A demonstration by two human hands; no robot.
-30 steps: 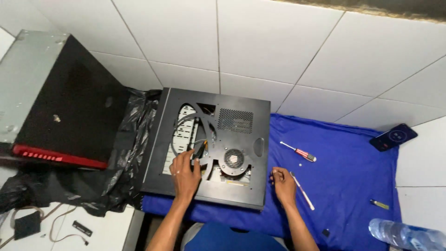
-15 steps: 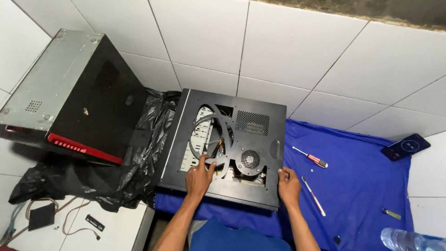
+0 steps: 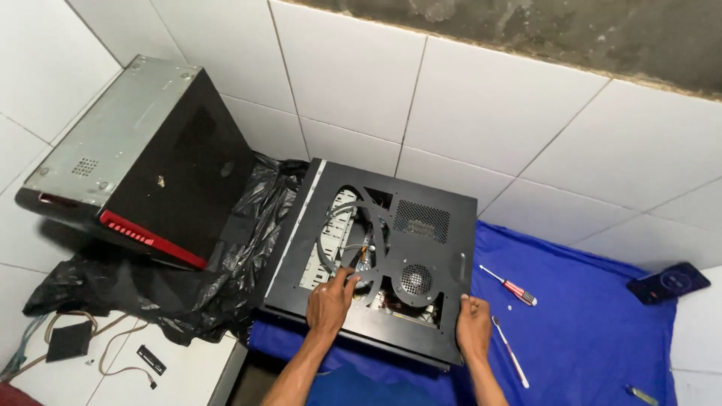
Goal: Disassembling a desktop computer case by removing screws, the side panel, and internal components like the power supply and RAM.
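Black sheet metal fills the middle of the view: an opened flat black metal computer case [image 3: 376, 263] with round cut-outs and mesh vents lies on a blue cloth [image 3: 587, 331] spread over the white tiled floor [image 3: 466, 120]. Left hand [image 3: 329, 304] is on top of the case, fingers curled and hooked over the edge of a cut-out beside the small round fan grille [image 3: 414, 279], grey cables [image 3: 331, 240] showing just beyond. Right hand [image 3: 474, 331] clamps the case's near right corner, thumb on top, fingers wrapped under the edge and out of sight. To the left, a second black computer case with a red strip [image 3: 143, 173] sits on crumpled black plastic sheeting [image 3: 188, 293]. On the cloth to the right: a red-handled screwdriver [image 3: 510, 286], a slim light-handled screwdriver [image 3: 511, 352], and a dark phone [image 3: 671, 282] further right.
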